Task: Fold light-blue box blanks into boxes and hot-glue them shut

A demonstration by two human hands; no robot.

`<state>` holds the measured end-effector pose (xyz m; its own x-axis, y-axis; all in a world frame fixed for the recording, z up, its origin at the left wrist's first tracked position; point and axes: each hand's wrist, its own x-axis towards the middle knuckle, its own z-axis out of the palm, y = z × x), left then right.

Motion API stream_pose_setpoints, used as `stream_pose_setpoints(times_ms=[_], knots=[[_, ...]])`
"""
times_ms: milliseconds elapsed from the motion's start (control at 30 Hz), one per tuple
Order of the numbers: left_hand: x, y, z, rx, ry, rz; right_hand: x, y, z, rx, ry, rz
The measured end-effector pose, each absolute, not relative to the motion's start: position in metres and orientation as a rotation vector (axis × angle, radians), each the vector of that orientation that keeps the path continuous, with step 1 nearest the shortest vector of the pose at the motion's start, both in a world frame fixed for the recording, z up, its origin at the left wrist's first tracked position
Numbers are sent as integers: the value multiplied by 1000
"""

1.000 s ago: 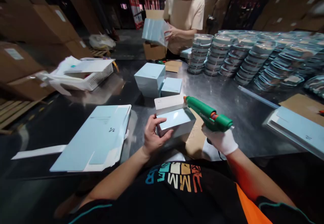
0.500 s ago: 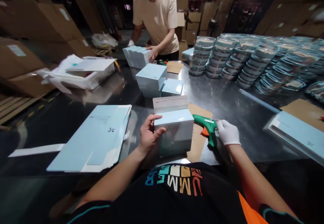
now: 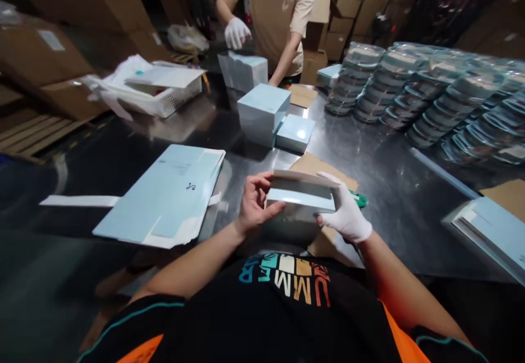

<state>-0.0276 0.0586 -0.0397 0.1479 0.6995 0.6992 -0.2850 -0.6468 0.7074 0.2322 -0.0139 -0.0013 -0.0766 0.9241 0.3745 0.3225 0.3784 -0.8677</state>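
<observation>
In the head view a light blue paperboard box [image 3: 297,218] stands right in front of me, its top flap [image 3: 301,178] standing up along the far edge. My bare left hand [image 3: 255,204] grips the left side, thumb on the near face. On the right side my white-gloved right hand [image 3: 346,214] holds the same box, fingers at the flap's end and thumb on the near face. A green glue gun [image 3: 361,199] lies just beyond my right hand, mostly hidden by it. Beneath these is a brown cardboard sheet [image 3: 314,164].
A stack of flat blue boxes [image 3: 176,188] lies left, a white basket [image 3: 176,100] behind it. Ahead are finished-looking blue boxes [image 3: 262,114] and a co-worker [image 3: 279,18] handling another. Stacks of round clear containers [image 3: 361,78] fill the right back; more flat pieces [image 3: 500,226] lie right.
My right hand has let go of the glue gun and taken the box's right side. The raised flap now leans toward me over the top. The co-worker's gloved hand has lifted off their box.
</observation>
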Motion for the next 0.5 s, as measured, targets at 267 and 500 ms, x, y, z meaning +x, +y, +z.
stream_pose_setpoints(times_ms=[267,500], knots=[[-45,82,-19,2151,42,1366,235,-31,2,-880,-1929,523],[-50,83,-25,2072,55,1397,224,-34,-25,-1155,-1793,578]])
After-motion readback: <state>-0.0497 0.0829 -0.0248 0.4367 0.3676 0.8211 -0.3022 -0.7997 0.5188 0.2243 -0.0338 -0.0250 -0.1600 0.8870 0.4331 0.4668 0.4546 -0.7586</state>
